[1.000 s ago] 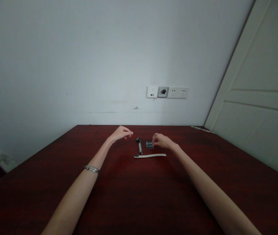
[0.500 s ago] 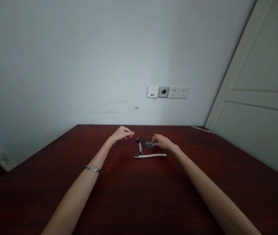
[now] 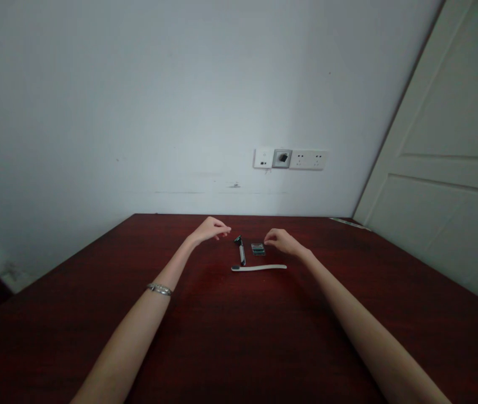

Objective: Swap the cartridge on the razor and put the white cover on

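Note:
My left hand [image 3: 211, 229] hovers over the table to the left of a razor [image 3: 242, 253]; its fingers are loosely stretched, with nothing visible in them. The razor lies with its dark head pointing away from me. Just right of it is a small clear case [image 3: 258, 249] with dark pieces inside, perhaps razor blades. Beside the case's right edge, my right hand [image 3: 283, 241] is loosely curved, fingers a little apart, and holds nothing I can see. Nearer to me a pale toothbrush [image 3: 259, 268] lies crosswise, its dark bristle end to the left, close to the razor's handle end.
The dark red wooden table [image 3: 239, 336] reaches back to a white wall [image 3: 180, 112]. Sockets and switches [image 3: 291, 159] sit on that wall. A pale panelled door [image 3: 445, 157] stands at the right, and a thin strip [image 3: 348, 223] lies along the table's far right edge.
My right hand has drawn back from the clear case to the right, and the case now shows fully. My left hand, the razor and the toothbrush have stayed in place.

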The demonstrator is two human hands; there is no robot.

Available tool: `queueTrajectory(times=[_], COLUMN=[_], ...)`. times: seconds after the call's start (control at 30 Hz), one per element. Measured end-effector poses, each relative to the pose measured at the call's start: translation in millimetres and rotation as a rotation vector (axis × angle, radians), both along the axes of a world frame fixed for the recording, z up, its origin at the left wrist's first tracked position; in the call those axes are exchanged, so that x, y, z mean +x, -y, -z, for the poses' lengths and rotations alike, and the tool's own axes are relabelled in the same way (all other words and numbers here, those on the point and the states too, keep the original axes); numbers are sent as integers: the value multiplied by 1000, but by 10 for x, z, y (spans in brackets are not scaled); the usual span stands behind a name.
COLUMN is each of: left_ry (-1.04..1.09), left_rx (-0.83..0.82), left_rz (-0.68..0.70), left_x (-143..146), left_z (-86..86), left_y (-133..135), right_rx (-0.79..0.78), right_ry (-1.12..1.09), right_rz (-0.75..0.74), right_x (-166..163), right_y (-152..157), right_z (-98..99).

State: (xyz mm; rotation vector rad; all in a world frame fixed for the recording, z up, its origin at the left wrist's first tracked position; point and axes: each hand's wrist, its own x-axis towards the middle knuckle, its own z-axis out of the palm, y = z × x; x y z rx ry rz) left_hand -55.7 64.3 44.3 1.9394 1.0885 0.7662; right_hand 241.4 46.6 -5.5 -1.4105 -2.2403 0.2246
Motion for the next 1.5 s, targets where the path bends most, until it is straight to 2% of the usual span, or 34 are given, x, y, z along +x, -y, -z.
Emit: queueTrajectory(times=[0.2, 0.47, 0.67, 0.9, 1.17, 1.4, 1.5], left_ry=[-3, -55, -145, -208, -238, -178, -132], left_rx=[-4, -10, -38, -42, -77, -136, -164], left_rz=[-7, -42, -152, -158, -122, -110, -84], left_x=[-7, -29, -44, -51, -150, -157, -123], left_z=[-7, -33, -106, -69, 128, 243, 284], left_y=[31, 40, 83, 143, 128, 83, 82], right_rx=[-6, -40, -7, -131, -281, -331, -280], right_ry=[-27, -3, -36, 12, 122, 194, 213], right_rz=[3, -58, -34, 18, -148, -112, -81], right_x=[-44, -330, -567, -783, -535, -308, -287], right_y=[47, 262, 319, 424, 477, 654, 722], right_z=[-132, -411, -364, -240, -221, -204, -169])
